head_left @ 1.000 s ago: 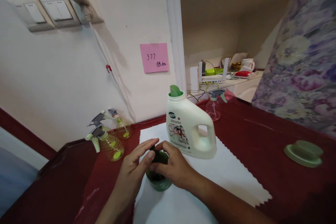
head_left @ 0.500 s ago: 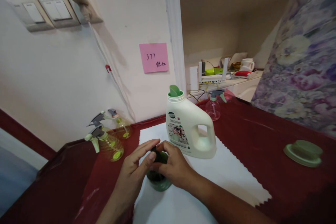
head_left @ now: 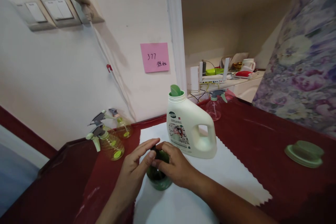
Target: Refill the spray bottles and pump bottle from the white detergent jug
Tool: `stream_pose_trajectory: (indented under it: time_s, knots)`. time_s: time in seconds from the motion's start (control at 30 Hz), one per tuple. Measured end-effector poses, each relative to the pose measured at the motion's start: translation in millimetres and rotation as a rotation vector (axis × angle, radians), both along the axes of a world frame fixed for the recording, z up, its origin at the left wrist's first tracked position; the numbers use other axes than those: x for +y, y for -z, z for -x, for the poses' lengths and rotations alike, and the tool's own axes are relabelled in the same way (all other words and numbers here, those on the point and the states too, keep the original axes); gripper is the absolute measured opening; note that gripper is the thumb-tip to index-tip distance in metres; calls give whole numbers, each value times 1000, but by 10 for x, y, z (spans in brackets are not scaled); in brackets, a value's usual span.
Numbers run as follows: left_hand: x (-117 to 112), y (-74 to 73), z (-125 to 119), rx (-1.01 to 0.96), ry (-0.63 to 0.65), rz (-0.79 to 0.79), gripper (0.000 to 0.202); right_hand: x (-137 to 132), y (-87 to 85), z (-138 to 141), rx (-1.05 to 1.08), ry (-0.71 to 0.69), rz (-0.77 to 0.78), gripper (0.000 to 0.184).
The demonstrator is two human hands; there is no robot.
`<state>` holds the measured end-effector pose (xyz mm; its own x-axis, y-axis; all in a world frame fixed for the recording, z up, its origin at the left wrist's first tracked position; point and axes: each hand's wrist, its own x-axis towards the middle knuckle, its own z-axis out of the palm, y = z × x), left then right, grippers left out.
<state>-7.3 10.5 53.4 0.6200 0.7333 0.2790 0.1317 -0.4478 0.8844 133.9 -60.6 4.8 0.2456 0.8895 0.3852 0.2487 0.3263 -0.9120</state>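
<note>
We see the green glass-like bottle point(head_left: 160, 183) standing on the white sheet point(head_left: 233, 169), farther from the back edge of the table point(head_left: 257, 129) than the detergent jug point(head_left: 193, 122). Our right hand point(head_left: 170, 164) has its fingers closed around the bottle's upper part; our left hand point(head_left: 140, 159) is half curled at the neck, its grip we cannot tell. In the jug's uncapped mouth sits a green spout point(head_left: 175, 90); the filling is hidden.

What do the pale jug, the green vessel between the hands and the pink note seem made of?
Pale jug: probably plastic, satin, from its soft sheen and moulded-in handle.
Green vessel: glass or plastic, glossy by its highlights; which is unclear.
Pink note: likely matte paper, flat and handwritten.
</note>
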Motion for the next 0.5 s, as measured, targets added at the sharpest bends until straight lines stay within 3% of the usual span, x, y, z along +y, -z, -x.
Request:
stream_pose_trajectory:
  time_s: [0.33, 0.5]
  knots:
    - [2, 18, 9, -15, 12, 15, 33, 46, 62, -15, 13, 46, 100, 30]
    - [-3, 19, 6, -8, 1, 58, 37, -8, 81, -112, -99, -114, 166, 84]
